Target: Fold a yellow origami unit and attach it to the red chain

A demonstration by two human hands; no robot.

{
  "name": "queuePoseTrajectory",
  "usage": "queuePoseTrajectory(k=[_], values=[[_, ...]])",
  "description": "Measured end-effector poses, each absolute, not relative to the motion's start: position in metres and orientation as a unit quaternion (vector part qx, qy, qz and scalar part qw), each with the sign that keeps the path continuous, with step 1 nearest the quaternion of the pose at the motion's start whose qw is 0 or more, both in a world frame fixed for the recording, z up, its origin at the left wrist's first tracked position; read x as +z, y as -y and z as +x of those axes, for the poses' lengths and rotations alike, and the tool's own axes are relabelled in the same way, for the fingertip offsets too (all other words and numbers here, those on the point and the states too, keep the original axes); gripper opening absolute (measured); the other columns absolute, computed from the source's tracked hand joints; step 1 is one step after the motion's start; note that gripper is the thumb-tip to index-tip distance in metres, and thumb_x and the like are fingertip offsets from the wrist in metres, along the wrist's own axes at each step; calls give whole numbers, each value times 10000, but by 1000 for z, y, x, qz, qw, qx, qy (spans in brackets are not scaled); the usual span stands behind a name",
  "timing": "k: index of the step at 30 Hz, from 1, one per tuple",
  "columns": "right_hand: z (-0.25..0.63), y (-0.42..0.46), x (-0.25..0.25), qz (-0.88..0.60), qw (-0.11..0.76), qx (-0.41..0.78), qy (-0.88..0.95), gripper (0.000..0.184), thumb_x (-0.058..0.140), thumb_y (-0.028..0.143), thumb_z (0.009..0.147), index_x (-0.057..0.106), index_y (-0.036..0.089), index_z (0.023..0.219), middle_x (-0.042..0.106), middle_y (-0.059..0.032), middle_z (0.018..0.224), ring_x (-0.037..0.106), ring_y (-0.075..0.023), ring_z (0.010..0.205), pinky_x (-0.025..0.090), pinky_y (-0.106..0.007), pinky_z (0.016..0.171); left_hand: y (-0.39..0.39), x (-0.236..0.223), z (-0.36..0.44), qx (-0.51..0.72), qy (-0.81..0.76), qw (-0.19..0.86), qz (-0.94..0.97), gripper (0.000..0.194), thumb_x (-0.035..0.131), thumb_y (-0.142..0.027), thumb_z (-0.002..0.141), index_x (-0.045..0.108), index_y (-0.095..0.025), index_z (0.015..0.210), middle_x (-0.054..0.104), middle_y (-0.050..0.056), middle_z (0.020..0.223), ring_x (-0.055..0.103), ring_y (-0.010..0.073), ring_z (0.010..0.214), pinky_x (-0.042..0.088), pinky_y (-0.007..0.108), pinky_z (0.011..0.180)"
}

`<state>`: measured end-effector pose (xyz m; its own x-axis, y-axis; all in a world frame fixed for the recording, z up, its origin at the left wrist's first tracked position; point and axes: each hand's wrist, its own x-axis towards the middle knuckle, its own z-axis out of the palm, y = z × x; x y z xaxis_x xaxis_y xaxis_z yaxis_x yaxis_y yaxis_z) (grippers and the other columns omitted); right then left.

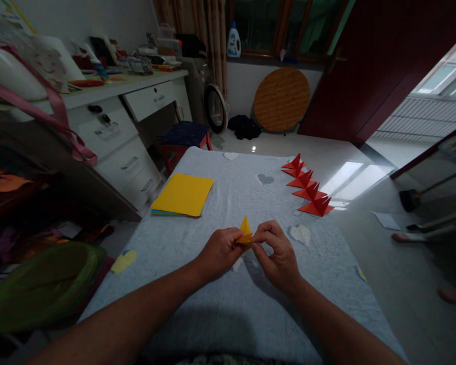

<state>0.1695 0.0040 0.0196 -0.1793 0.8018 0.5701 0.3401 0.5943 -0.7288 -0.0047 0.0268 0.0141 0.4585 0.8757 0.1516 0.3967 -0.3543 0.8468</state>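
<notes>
A small folded yellow paper figure (pixel 245 229) is held up over the cloth-covered table (pixel 228 190), one point rising upward. My left hand (pixel 221 249) is closed around its left side, the thumb on top. With thumb and index finger, my right hand (pixel 276 253) pinches the figure's right tip. To the left lies a stack of square paper (pixel 183 195), yellow on top with green and blue edges below. Several folded red paper figures (pixel 316 206) stand in a row at the table's right side.
Left of the table are a white desk with drawers (pixel 117 139) and a dark stool (pixel 184 134). A green basin (pixel 41 284) sits at the lower left. Beyond the table, a round wooden board (pixel 281 99) leans on the wall beside a washing machine door (pixel 216 109).
</notes>
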Motion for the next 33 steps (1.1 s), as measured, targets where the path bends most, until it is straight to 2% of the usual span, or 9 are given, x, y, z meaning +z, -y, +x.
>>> queuePoseTrajectory(k=[5,9,11,13,14,17,20,24,33], values=[[171,-2,26,-378,534,242,716,149,597,97,867,648,236,886,537,-17,889,557,-164,836,465,-304,750,-28,13,-5,300,-426,377,766,137,564,-123,826,602,-166,701,575,-25,645,545,134,656,381,233,615],[175,-7,23,-411,564,261,667,93,564,165,897,626,232,880,549,-12,863,551,-169,840,449,-315,770,-32,9,-8,298,-416,403,759,123,530,-102,814,622,-164,764,597,-16,710,553,136,695,402,229,641],[176,-13,17,-459,544,302,634,91,565,224,897,624,221,967,569,-18,882,556,-167,822,448,-312,746,-33,9,-9,301,-395,417,761,130,518,-98,813,625,-168,786,607,-10,753,558,135,726,412,232,682],[177,-18,12,-499,501,377,599,216,566,301,894,618,201,1078,591,-22,881,558,-160,766,448,-301,696,-33,12,-10,309,-371,421,768,138,514,-84,798,619,-172,785,609,-7,779,559,136,758,414,238,727],[177,-20,10,-503,475,417,590,241,558,336,895,628,189,1073,598,-20,851,554,-155,736,444,-295,674,-32,13,-10,313,-362,422,770,138,513,-82,796,615,-174,783,608,-6,787,558,137,772,413,241,743],[177,-23,8,-482,414,507,582,244,574,391,870,666,168,906,603,-8,749,540,-142,676,428,-276,637,-28,17,-11,321,-358,439,759,104,520,-124,832,607,-176,812,604,-1,809,557,144,793,413,249,754],[175,-23,8,-469,399,536,577,220,627,384,819,645,169,777,599,3,698,529,-132,646,413,-265,622,-25,18,-12,326,-372,472,730,84,540,-196,870,612,-177,909,601,-5,829,554,142,782,417,247,734],[174,-22,7,-463,397,552,569,193,666,357,777,630,173,735,578,22,653,505,-119,610,389,-249,590,-25,19,-13,323,-382,497,709,104,571,-248,867,631,-164,874,578,-23,762,523,126,717,406,238,702],[177,-22,9,-445,445,563,536,168,680,315,767,596,183,706,533,40,626,460,-106,589,369,-243,580,-22,20,-8,295,-361,534,705,82,569,-180,813,645,-149,806,589,-23,720,528,116,684,396,225,654]])
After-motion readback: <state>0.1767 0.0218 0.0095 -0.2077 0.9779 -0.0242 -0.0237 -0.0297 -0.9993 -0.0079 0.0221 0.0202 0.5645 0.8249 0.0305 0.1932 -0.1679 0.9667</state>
